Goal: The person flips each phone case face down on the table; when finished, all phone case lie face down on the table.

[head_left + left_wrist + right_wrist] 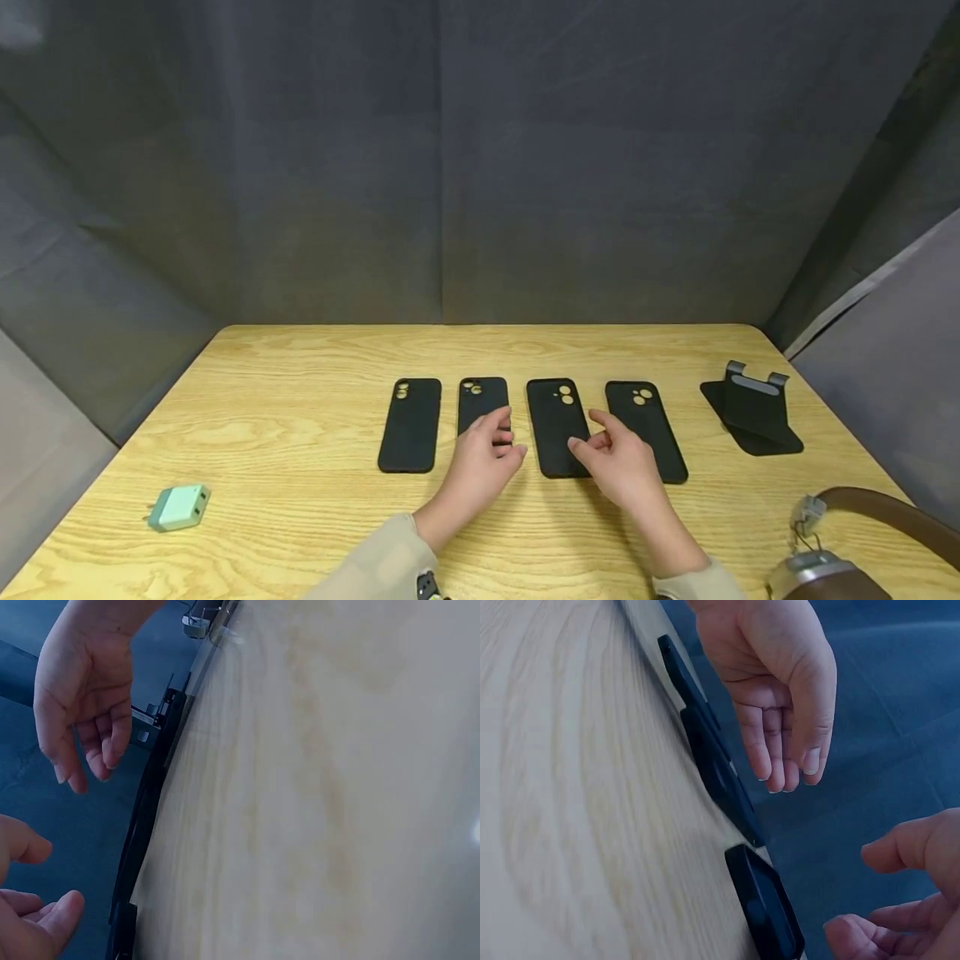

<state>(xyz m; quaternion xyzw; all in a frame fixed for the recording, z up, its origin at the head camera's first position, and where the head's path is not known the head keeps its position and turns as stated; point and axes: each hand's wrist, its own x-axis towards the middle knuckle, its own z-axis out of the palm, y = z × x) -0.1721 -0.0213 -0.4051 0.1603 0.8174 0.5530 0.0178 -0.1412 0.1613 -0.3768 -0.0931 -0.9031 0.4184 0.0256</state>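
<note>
Several black phone cases lie in a row on the wooden table, camera cutouts toward the far edge. My left hand (480,458) is over the lower part of a phone case (482,408), hiding some of it, fingers loosely bent and holding nothing. Above the gap between a third phone case (553,429) and the rightmost phone case (637,408) is my right hand (618,462), thumb and fingers apart around nothing. The leftmost phone case (410,425) has no hand over it. In the right wrist view both hands appear raised above the tabletop, palms partly facing each other.
A black folding stand (753,408) is at the right of the table. Brown headphones (885,508) occupy the near right corner. On the left lies a mint-green charger plug (178,507). Dark grey curtains (337,167) hang behind the table (285,400).
</note>
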